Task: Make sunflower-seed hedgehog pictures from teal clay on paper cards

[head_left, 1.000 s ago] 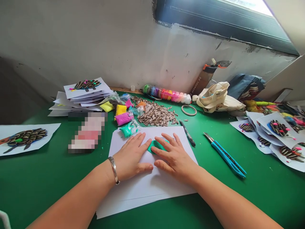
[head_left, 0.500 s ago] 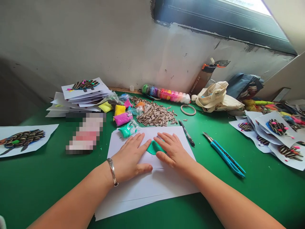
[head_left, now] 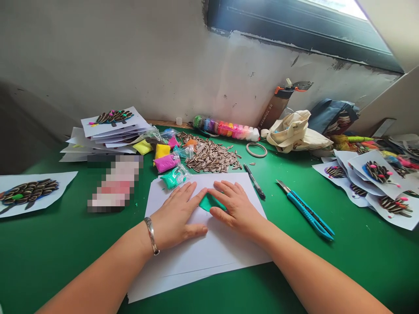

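A flat green piece of modelling clay (head_left: 209, 203) lies on the white paper sheets (head_left: 183, 270) in front of me. My left hand (head_left: 178, 213), with a silver bracelet at the wrist, rests flat on the paper, its fingers stretched out and the index fingertip at the clay's edge. My right hand (head_left: 237, 207) lies open across the right part of the clay, which its fingers partly cover. The two index fingertips almost meet above the clay. Just beyond my left hand sits a plastic bag of green clay (head_left: 172, 178).
Sunflower seeds (head_left: 212, 155) are heaped behind the paper, beside bagged clay (head_left: 166, 163). To the right lie a pen (head_left: 254, 181), a tape roll (head_left: 256, 150) and a blue utility knife (head_left: 306, 210) with its blade out. Seed pictures (head_left: 114, 115) are stacked left, others (head_left: 379, 172) right.
My right index finger has moved left and inward, closer to my left index fingertip, over the clay. The whole view has shifted slightly; the other things stay in place.
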A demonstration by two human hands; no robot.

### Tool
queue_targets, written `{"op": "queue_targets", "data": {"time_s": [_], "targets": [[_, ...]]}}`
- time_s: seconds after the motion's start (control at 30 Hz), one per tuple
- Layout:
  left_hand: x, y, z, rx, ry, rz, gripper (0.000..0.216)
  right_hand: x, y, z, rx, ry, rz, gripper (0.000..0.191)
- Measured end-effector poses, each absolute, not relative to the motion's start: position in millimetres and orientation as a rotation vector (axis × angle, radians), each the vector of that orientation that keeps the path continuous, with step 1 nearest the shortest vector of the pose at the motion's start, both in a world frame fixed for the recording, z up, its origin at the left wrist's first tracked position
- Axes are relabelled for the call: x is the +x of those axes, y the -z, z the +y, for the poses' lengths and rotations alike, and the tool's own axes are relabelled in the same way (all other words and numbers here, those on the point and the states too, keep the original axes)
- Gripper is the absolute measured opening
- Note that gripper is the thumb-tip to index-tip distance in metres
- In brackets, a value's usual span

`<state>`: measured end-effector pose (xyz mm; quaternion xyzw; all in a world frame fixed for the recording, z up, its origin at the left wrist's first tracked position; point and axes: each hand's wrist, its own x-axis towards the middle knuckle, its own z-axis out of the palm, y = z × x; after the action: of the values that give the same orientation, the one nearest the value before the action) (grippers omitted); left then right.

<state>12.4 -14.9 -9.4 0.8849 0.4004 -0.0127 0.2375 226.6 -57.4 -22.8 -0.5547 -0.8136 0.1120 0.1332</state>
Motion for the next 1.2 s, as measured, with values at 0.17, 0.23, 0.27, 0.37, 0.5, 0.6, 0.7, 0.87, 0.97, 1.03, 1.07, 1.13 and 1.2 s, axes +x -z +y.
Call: {"op": "queue_targets", "data": {"time_s": [0.17,0.23,0.27,0.37,0.5,0.6,0.7,0.87,0.97,1.03,1.07,1.13,1.2], "targets": [[13.3,7.6,-15.3,2.430,0.075,1.101,0.087,228.9,23.7,-56.4,-1.598,-0.363,-2.358,0.046],[13.2,7.3,-15.3,2.427,0.092,1.109,0.087,234.0,24.1,-55.6,-1.591,-0.423,-2.323,0.049],[12.9,7.4,-15.3,2.424,0.082,1.112,0.088,237.4,24.3,-55.3,-1.590,-0.458,-2.291,0.052],[12.2,8.6,-15.2,2.426,0.026,1.109,0.089,247.7,24.5,-55.0,-1.563,-0.497,-2.247,0.054],[12.6,9.8,-15.0,2.446,0.052,1.109,0.086,253.4,24.6,-54.9,-1.508,-0.401,-2.337,0.046],[13.5,9.1,-14.8,2.447,0.068,1.113,0.085,252.5,23.6,-54.5,-1.518,-0.406,-2.332,0.044],[13.3,8.7,-14.6,2.453,0.080,1.111,0.086,252.0,20.8,-55.2,-1.543,-0.464,-2.334,0.051],[10.8,9.6,-14.2,2.487,0.027,1.071,0.085,258.1,15.7,-56.6,-1.535,-0.588,-2.351,0.052],[10.0,10.3,-14.7,2.501,0.002,1.068,0.080,264.7,15.1,-55.5,-1.512,-0.706,-2.270,0.053],[10.0,11.4,-15.4,2.513,-0.003,1.080,0.074,268.0,15.6,-54.3,-1.488,-0.742,-2.229,0.052],[10.1,12.1,-15.7,2.522,-0.011,1.085,0.071,269.0,16.1,-53.8,-1.472,-0.746,-2.220,0.051],[10.2,13.6,-16.2,2.538,-0.020,1.086,0.069,269.9,17.1,-52.8,-1.452,-0.751,-2.211,0.048],[10.5,14.5,-16.5,2.544,-0.014,1.093,0.070,269.6,18.2,-52.1,-1.447,-0.754,-2.200,0.046]]}}
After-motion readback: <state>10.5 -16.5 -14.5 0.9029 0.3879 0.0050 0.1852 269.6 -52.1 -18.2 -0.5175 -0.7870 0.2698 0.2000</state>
